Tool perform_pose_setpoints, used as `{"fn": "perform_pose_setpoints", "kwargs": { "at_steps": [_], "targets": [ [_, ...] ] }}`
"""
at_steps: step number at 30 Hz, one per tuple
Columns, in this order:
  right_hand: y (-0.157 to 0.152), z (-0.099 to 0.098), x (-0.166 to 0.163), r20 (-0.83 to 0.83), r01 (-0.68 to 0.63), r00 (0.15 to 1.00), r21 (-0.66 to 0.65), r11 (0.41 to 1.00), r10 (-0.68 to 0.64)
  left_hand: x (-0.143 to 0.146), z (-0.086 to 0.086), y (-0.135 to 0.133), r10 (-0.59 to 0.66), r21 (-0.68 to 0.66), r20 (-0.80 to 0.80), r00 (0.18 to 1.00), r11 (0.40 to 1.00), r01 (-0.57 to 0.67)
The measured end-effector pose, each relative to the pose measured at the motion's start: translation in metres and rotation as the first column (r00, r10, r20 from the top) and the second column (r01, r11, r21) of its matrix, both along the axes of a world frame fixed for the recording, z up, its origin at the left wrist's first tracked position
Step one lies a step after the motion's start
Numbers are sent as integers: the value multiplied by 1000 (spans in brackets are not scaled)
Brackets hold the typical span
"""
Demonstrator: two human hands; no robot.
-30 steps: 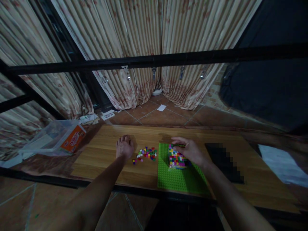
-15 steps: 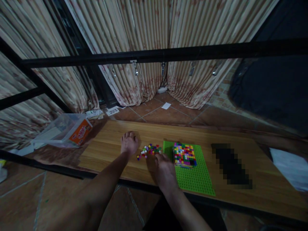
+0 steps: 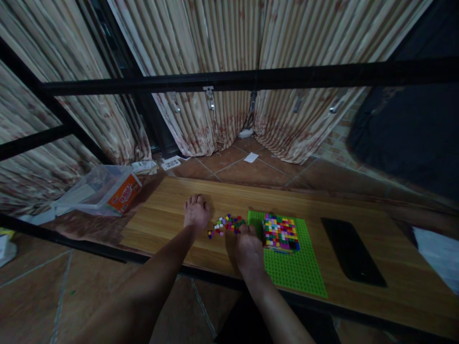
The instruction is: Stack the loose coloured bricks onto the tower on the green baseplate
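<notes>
A green baseplate [image 3: 294,270] lies on the wooden table [image 3: 165,224]. On its far part stands a block of small many-coloured bricks [image 3: 280,232]. A loose pile of small coloured bricks [image 3: 227,223] lies on the wood just left of the plate. My left hand [image 3: 196,213] rests on the table left of the pile, fingers curled under. My right hand [image 3: 248,247] is at the near right edge of the pile, by the plate's left edge. Its fingers reach toward the bricks, and I cannot see whether it holds one.
A clear plastic box with an orange label [image 3: 103,191] lies off the table's left end. A black flat device [image 3: 352,253] lies right of the plate and a white sheet [image 3: 437,255] at the far right. A black metal bar [image 3: 251,79] crosses above, with curtains behind.
My right hand left the top of the brick block and moved left to the loose pile. My left hand stayed put. The view shifted slightly.
</notes>
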State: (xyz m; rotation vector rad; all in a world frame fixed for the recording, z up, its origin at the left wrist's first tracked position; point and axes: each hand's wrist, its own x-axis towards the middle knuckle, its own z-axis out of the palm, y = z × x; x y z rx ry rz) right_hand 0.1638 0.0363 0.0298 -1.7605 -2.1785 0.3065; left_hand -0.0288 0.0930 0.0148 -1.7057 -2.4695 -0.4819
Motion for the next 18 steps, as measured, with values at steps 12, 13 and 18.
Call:
{"fn": "perform_pose_setpoints", "kwargs": {
  "at_steps": [12, 13, 18],
  "targets": [
    [1, -7, 6, -64, -53, 996, 66, 996, 57, -1, -2, 1, 7, 6, 14, 1000, 1000, -7],
    [0, -6, 7, -120, -56, 991, 79, 995, 65, -1, -2, 2, 4, 7, 14, 1000, 1000, -4],
    [-14, 9, 16, -513, -44, 853, 115, 992, 97, -2, -3, 1, -2, 16, 15, 1000, 1000, 2]
  ]
}}
